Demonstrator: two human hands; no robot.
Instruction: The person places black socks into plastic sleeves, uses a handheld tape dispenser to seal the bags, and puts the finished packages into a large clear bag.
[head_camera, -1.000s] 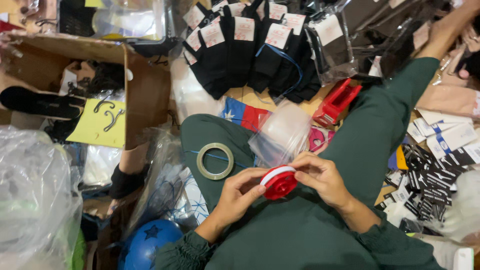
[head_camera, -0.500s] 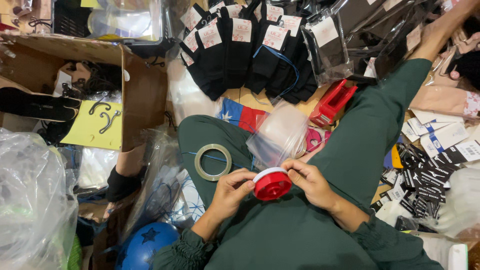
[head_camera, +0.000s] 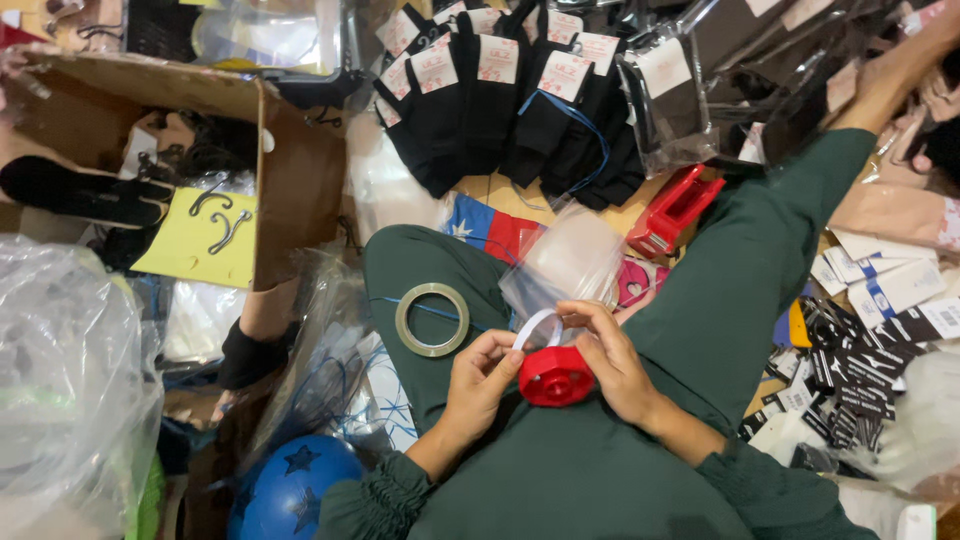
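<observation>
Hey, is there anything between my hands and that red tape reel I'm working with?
No. Both hands are already on the red tape reel: the left hand grips its left edge, and the right hand holds its right side, pinching the white strip looping off it.

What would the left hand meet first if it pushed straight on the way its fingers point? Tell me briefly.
The left hand points up and to the right, fingertips already on the red tape spool. Straight on it would press into that spool first, then probably the right hand beyond it; depth is hard to judge.
</observation>
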